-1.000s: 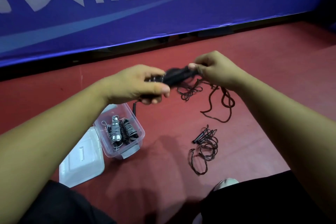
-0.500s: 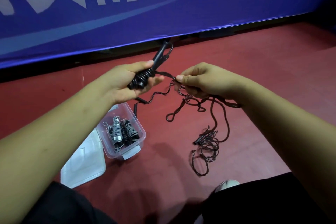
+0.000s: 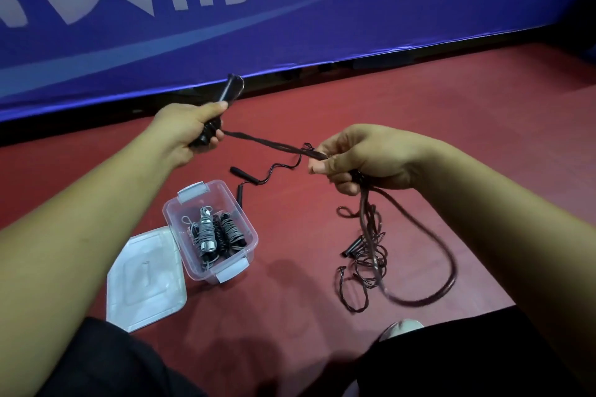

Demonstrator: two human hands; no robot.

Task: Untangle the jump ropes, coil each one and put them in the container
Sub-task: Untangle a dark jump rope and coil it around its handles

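Two bare hands are held above a red floor [image 3: 322,325], seen from a head-worn camera looking down. The left hand [image 3: 190,127], up and beyond the clear plastic container [image 3: 249,226], is closed round a black jump rope handle [image 3: 231,92] with cord wound on it; the handle's free end points up and away. The right hand [image 3: 361,161], up and to the right of the container, pinches the black cord [image 3: 267,143] between thumb and curled fingers. That cord runs nearly straight between the hands, then drops from the right hand in a long blurred loop to the floor.

Right of the container lies a tangled rope heap [image 3: 367,263], well apart from it, with bare floor between. Two loose black handles [image 3: 243,175] lie just beyond the container. Inside it sit a coiled grey rope [image 3: 205,230] and coiled black ropes [image 3: 231,233]. Its lid [image 3: 145,280] lies flat, touching its left side. A blue banner [image 3: 290,26] closes off the floor beyond the container; black-clad legs [image 3: 96,364] and a shoe tip [image 3: 400,329] fill the near edge.

Compared with half a second ago, the hands have drawn further apart and the wavy slack between them is pulled straight. A second ago both hands met on one dark bundle.
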